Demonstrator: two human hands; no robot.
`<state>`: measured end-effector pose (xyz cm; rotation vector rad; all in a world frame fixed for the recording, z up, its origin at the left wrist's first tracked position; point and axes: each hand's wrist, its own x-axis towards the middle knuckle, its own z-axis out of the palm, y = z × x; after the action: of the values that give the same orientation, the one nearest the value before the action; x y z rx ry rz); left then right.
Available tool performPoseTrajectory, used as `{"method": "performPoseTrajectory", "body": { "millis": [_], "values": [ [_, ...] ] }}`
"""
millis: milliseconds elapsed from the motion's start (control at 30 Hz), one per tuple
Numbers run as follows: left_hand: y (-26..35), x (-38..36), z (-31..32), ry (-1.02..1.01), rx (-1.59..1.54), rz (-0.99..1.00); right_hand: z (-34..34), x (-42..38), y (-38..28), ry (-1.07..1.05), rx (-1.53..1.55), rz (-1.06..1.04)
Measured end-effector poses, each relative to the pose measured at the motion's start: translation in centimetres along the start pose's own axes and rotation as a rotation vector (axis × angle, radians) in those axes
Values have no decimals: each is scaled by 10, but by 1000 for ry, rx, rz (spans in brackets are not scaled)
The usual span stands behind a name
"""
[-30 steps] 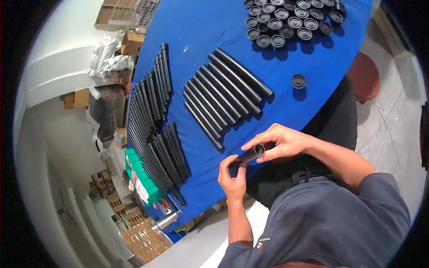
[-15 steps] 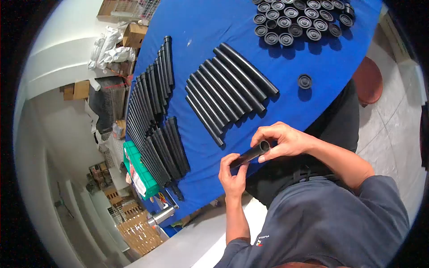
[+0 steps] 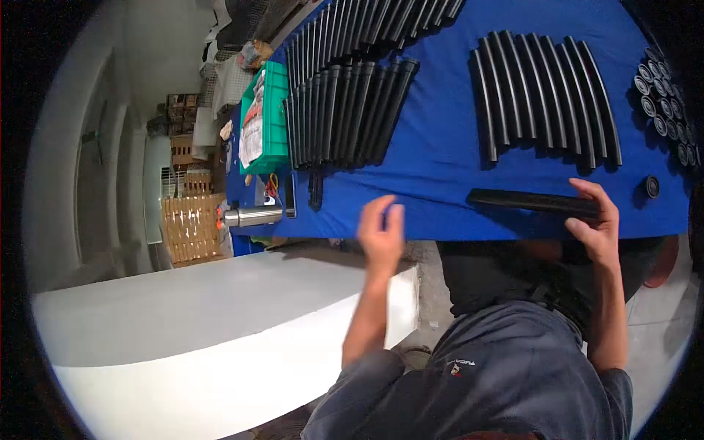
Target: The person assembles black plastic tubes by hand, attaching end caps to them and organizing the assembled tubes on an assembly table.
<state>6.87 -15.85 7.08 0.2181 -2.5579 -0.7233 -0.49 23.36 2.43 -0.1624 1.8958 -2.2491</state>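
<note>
My right hand [image 3: 600, 226] grips one end of a black tube [image 3: 524, 201], thumb below and fingers above. The tube lies nearly level above the blue cloth near the table's front edge. Away to the left, my left hand [image 3: 381, 238] is raised with thumb and fingertips apart, slightly blurred, and nothing shows between them. Beyond the held tube, several plain black tubes [image 3: 539, 99] lie side by side. A single round black cap [image 3: 651, 187] sits just right of my right hand. Many more caps [image 3: 664, 106] are grouped at the far right.
Rows of black tubes with wider ends [image 3: 345, 110] cover the table's left part. Beside them stand a green crate [image 3: 276, 128], scissors [image 3: 273, 185] and a metal flask [image 3: 253, 215]. A white-sided ledge [image 3: 242, 352] runs below left. A reddish stool [image 3: 664, 262] stands at right.
My left hand has let go of the tube and moved left. The tube, earlier tilted between both hands, is now level in my right hand. The view has turned leftward.
</note>
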Motion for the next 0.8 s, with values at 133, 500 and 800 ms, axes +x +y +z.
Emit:
{"method": "performPoseTrajectory", "body": {
  "millis": [133,500,800],
  "values": [
    [-170,20,-86,337,142,-246,-7,1,16,5,198,55],
    [-375,84,-172,107,709,-492,-8,4,19,112,18,80],
    [-488,111,-180,38,801,-341,9,9,-15,95,-16,133]
  ]
}}
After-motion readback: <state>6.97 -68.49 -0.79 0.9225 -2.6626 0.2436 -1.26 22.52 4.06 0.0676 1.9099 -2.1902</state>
